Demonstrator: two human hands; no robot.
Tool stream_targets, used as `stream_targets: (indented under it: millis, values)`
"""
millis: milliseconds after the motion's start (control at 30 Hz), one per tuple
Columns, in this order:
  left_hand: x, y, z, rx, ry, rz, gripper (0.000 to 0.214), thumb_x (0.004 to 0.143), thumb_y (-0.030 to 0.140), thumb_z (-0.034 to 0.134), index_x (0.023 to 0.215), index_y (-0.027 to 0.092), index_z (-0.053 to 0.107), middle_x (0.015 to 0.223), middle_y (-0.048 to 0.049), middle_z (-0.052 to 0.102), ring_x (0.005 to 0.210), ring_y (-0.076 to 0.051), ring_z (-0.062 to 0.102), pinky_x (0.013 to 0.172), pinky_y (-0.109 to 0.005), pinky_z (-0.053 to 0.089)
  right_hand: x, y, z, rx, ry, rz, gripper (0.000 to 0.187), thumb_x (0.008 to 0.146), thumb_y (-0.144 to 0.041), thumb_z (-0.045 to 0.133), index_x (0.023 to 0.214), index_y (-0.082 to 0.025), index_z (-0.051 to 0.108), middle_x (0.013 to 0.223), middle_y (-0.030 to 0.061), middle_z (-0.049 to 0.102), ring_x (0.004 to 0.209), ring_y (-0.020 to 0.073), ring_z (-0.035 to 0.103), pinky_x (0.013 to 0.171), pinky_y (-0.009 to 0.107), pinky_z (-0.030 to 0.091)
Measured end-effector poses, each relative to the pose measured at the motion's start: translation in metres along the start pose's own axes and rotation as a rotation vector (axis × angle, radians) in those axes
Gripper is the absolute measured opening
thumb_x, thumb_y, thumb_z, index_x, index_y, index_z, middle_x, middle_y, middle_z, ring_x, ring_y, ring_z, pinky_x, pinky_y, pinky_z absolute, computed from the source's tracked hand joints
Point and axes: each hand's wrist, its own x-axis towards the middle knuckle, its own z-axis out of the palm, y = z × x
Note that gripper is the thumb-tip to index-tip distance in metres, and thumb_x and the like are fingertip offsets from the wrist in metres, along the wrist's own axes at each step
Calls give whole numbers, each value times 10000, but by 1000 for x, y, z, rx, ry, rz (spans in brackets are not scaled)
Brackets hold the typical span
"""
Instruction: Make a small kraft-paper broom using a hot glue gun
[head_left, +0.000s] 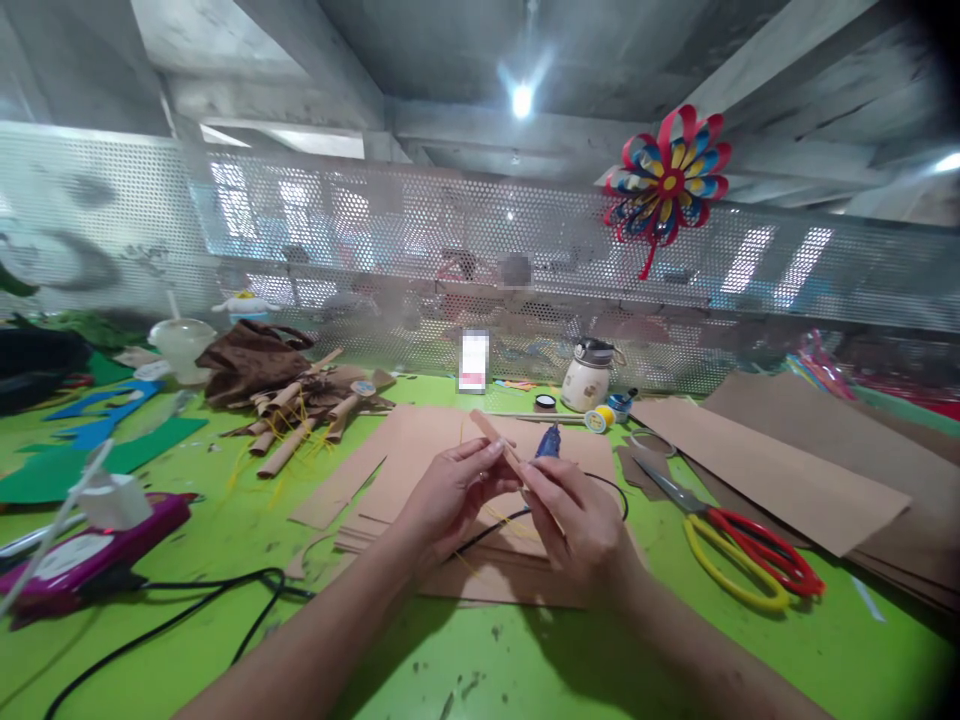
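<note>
Both my hands meet over a stack of brown paper sheets (420,450) on the green table. My left hand (450,495) is closed, pinching a thin rolled brown paper stick (496,440) that points up and to the left. My right hand (581,525) is closed round a blue glue gun (549,441), whose tip touches the stick. The gun's black cord (495,525) runs off under my left hand.
Red and yellow scissors (739,545) lie to the right, beside large brown sheets (780,470). A pile of rolled paper sticks (300,410) lies at the back left. A purple device (90,555) with cables sits at the left. A paper pinwheel (669,182) hangs on the mesh wall.
</note>
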Motion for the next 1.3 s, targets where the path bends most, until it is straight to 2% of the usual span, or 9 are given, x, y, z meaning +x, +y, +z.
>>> stream_targets:
  millis: [233, 600, 900, 1100, 1200, 1300]
  values:
    - [3, -4, -3, 1, 5, -27, 144, 807, 215, 674, 872, 91, 709, 866, -96, 705, 733, -126, 644, 738, -225, 549, -4, 2, 0, 26, -57, 122, 446, 885, -48, 477, 1305, -195, 515, 1030, 133, 601, 901, 209, 618, 744, 335, 546]
    - [5, -6, -2, 17, 32, -8, 149, 828, 209, 644, 828, 70, 699, 823, -105, 704, 721, -130, 641, 710, -222, 551, -7, -3, 6, 127, -7, 257, 391, 883, -54, 497, 1238, -195, 581, 982, 100, 572, 830, 177, 593, 725, 298, 522]
    - [8, -9, -7, 71, 26, 23, 193, 791, 255, 685, 733, 71, 687, 737, -84, 690, 689, -131, 628, 691, -224, 539, -5, -5, 8, 191, 27, 261, 345, 873, -51, 526, 1178, -191, 607, 1016, 97, 599, 940, 186, 595, 814, 309, 505]
    - [9, -8, -10, 83, 6, 6, 215, 756, 292, 717, 755, 78, 697, 759, -85, 692, 705, -139, 621, 704, -248, 531, -4, -8, 6, 248, 53, 278, 306, 867, -73, 544, 1133, -199, 627, 1030, 102, 608, 946, 194, 598, 817, 332, 514]
    - [10, -6, -13, 98, 11, 7, 221, 764, 297, 709, 760, 76, 697, 732, -80, 681, 681, -133, 607, 667, -239, 525, -1, -9, 3, 319, 44, 327, 232, 864, -124, 574, 1070, -190, 656, 1031, 105, 615, 971, 209, 593, 849, 358, 504]
    - [12, -4, -18, 94, 11, -10, 206, 769, 287, 704, 796, 83, 699, 741, -73, 671, 690, -135, 600, 659, -247, 527, 3, -8, 0, 432, 47, 448, 165, 894, -177, 541, 984, -193, 678, 1013, 95, 631, 976, 215, 595, 857, 365, 495]
